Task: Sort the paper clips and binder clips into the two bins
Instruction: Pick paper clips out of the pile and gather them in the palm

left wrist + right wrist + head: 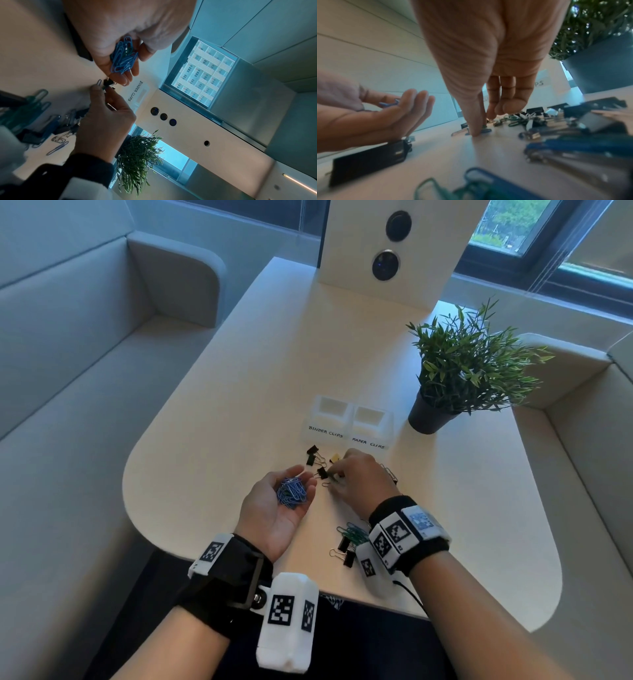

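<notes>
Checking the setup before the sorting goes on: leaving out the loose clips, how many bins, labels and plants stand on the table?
Bins: 2, the binder-clip bin and the paper-clip bin
Labels: 2, the BINDER CLIPS label and the PAPER CLIPS label
Plants: 1, the potted plant
Total: 5

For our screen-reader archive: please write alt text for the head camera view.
A left hand cups blue paper clips while the right hand picks among black binder clips on a cream table, before two empty white labelled bins.
</notes>
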A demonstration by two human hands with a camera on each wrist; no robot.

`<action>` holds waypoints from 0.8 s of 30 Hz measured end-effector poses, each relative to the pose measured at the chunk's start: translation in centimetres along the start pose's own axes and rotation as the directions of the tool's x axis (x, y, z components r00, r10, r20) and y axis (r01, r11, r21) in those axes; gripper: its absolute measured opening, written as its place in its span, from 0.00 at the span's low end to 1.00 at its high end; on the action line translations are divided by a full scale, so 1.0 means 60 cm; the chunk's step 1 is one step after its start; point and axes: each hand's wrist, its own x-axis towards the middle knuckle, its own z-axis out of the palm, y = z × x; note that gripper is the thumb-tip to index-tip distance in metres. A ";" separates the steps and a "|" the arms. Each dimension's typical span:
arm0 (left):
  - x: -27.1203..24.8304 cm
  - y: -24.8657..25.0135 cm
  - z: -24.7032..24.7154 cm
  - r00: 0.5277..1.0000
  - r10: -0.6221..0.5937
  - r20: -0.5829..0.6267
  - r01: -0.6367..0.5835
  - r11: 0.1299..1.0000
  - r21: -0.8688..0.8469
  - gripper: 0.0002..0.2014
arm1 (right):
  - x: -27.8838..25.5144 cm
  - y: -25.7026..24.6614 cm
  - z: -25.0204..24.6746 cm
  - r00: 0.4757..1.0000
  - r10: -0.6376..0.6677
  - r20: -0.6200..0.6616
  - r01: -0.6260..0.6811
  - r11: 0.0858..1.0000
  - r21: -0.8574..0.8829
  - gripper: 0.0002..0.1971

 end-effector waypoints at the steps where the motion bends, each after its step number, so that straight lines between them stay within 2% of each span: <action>1: 0.000 -0.001 -0.001 1.000 0.004 0.001 -0.004 1.000 0.003 0.10 | 0.000 0.000 0.000 1.000 -0.002 0.000 0.002 1.000 -0.010 0.08; 7: 0.000 -0.001 -0.003 1.000 0.004 0.014 -0.004 1.000 -0.007 0.10 | -0.005 -0.005 0.002 0.997 -0.050 0.066 0.059 0.987 -0.150 0.07; 10: -0.001 -0.001 -0.002 1.000 0.002 0.018 -0.002 1.000 -0.012 0.10 | -0.007 -0.013 -0.007 0.994 -0.048 0.102 0.068 0.978 -0.195 0.04; 14: -0.001 -0.003 -0.001 1.000 0.010 0.019 -0.010 1.000 -0.005 0.10 | 0.000 -0.013 -0.011 0.987 0.037 0.154 -0.020 0.993 -0.115 0.09; 16: -0.002 -0.003 -0.001 1.000 0.011 0.020 -0.011 1.000 0.000 0.10 | 0.003 -0.009 -0.009 0.986 0.060 0.159 -0.053 0.997 -0.048 0.09; 24: -0.004 -0.003 -0.001 1.000 0.006 0.021 -0.006 1.000 0.002 0.10 | -0.002 -0.005 -0.003 0.988 0.029 0.154 -0.027 0.999 -0.018 0.03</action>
